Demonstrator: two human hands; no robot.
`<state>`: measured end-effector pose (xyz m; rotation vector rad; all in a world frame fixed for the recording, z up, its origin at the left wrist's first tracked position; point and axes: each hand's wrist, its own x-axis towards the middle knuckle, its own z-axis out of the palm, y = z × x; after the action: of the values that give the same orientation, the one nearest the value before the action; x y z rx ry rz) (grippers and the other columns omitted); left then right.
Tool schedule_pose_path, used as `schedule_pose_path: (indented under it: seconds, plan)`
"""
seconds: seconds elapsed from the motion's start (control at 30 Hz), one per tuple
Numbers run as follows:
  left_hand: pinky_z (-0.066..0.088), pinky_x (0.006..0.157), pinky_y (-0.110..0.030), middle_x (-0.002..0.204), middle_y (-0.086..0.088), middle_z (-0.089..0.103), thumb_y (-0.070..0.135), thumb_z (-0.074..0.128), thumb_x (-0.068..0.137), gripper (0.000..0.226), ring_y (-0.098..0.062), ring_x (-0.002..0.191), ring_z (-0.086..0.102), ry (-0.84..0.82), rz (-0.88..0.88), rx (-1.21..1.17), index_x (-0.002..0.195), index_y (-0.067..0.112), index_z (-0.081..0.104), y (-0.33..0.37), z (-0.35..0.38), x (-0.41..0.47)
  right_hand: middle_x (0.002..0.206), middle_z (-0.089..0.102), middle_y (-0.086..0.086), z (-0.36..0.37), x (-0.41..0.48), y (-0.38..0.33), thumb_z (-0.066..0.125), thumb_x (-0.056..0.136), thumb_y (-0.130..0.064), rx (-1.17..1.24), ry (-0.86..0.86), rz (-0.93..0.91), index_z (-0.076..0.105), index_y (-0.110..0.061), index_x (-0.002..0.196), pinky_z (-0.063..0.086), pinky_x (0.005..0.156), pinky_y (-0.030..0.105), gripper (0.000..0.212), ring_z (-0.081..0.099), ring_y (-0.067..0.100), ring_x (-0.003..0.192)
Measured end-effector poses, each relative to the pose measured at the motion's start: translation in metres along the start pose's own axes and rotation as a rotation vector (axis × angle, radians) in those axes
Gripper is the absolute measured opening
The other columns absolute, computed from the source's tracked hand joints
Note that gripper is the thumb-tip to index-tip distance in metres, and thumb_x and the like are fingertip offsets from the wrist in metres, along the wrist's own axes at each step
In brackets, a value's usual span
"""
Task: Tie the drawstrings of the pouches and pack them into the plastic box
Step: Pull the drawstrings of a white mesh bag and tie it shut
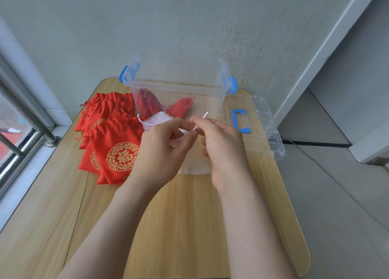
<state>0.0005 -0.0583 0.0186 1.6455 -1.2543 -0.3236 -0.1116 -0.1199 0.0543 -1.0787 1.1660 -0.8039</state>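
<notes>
A small white mesh pouch is held up in front of the clear plastic box. My left hand holds the pouch, its fingers curled at the neck. My right hand pinches the pink-white drawstring, whose end sticks up above my fingers. Most of the pouch is hidden behind both hands. Inside the box lie red pouches. A pile of red pouches with gold emblems lies on the table to the left.
The wooden table stands against a wall, with a window rail on the left. The box's clear lid with a blue handle lies on the table's right edge, partly overhanging. Blue latches sit on both ends of the box.
</notes>
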Motion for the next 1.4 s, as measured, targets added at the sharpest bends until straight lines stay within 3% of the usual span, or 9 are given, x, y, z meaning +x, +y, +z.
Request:
schedule_pose_path:
  seconds: [0.13,0.23,0.33,0.53,0.67,0.77,0.9,1.17,1.4]
  plan:
    - [0.057,0.077,-0.037,0.086,0.013,0.072,0.023,0.078,0.090,0.005,-0.006,0.082,0.070,0.097,0.010,0.059,0.086,0.025,0.078,0.000,-0.002,0.001,0.070,0.063,-0.010,0.003,0.001,0.001,0.073,0.093,-0.027,0.024,0.031,-0.026,0.083,-0.018,0.080,0.046,0.054,0.015,0.018,0.054,0.001,0.058]
    - [0.055,0.081,-0.032,0.087,0.010,0.072,0.017,0.083,0.081,0.011,-0.005,0.086,0.068,0.137,0.006,0.106,0.075,0.020,0.074,-0.001,-0.002,0.001,0.079,0.071,0.000,0.004,0.001,0.001,0.071,0.094,-0.027,0.095,0.064,-0.045,0.084,-0.023,0.080,0.048,0.069,0.029,0.020,0.062,0.012,0.073]
    - [0.054,0.085,-0.021,0.093,0.013,0.075,0.015,0.086,0.077,0.019,0.002,0.091,0.070,0.126,-0.042,0.093,0.069,0.019,0.069,-0.002,-0.003,0.000,0.091,0.081,0.007,0.001,0.002,-0.002,0.068,0.097,-0.023,0.174,0.108,-0.058,0.083,-0.018,0.085,0.049,0.066,0.028,0.020,0.066,0.014,0.069]
    - [0.052,0.068,-0.023,0.082,0.010,0.076,0.000,0.077,0.085,0.026,-0.003,0.077,0.073,-0.021,-0.037,-0.030,0.076,0.015,0.058,-0.002,-0.007,0.000,0.089,0.081,0.007,0.000,-0.004,-0.007,0.059,0.107,-0.023,0.316,0.064,-0.103,0.077,-0.015,0.101,0.051,0.058,0.026,0.020,0.068,0.016,0.061]
    - [0.048,0.065,-0.015,0.085,0.004,0.073,-0.015,0.049,0.095,0.026,-0.007,0.074,0.068,-0.203,-0.047,-0.051,0.095,0.010,0.056,-0.001,-0.007,-0.001,0.081,0.077,0.007,0.000,-0.004,-0.009,0.059,0.107,-0.021,0.335,0.026,-0.135,0.077,-0.015,0.099,0.054,0.056,0.028,0.021,0.066,0.019,0.060]
    - [0.043,0.061,-0.011,0.082,-0.011,0.068,-0.011,0.045,0.095,0.032,-0.006,0.068,0.059,-0.253,-0.134,-0.078,0.091,0.016,0.062,0.003,-0.008,0.000,0.076,0.069,0.006,-0.001,-0.001,-0.007,0.058,0.107,-0.021,0.323,0.043,-0.145,0.078,-0.014,0.100,0.053,0.054,0.027,0.022,0.059,0.017,0.057]
    - [0.047,0.070,-0.045,0.081,-0.020,0.060,0.029,0.047,0.103,0.030,-0.030,0.073,0.054,-0.260,-0.175,-0.106,0.079,0.024,0.063,0.001,-0.009,0.004,0.071,0.065,0.003,-0.001,0.004,-0.003,0.057,0.107,-0.020,0.289,0.061,-0.149,0.078,-0.015,0.100,0.047,0.054,0.027,0.023,0.055,0.016,0.057]
    - [0.031,0.048,-0.014,0.057,0.014,0.040,0.030,0.051,0.111,0.034,-0.004,0.050,0.036,-0.220,-0.328,-0.311,0.095,0.008,0.071,0.004,-0.016,0.004,0.083,0.076,0.009,-0.001,0.010,0.006,0.059,0.108,-0.011,0.322,0.108,-0.226,0.072,-0.001,0.107,0.059,0.066,0.029,0.017,0.067,0.018,0.065]
    - [0.039,0.066,-0.025,0.075,-0.001,0.046,0.021,0.050,0.110,0.023,-0.012,0.065,0.044,-0.172,-0.476,-0.818,0.093,0.011,0.061,0.012,-0.019,0.009,0.072,0.078,-0.003,-0.003,0.018,0.021,0.079,0.091,-0.023,-0.116,0.237,-0.285,0.080,-0.020,0.084,0.066,0.079,0.045,0.007,0.077,0.018,0.072]
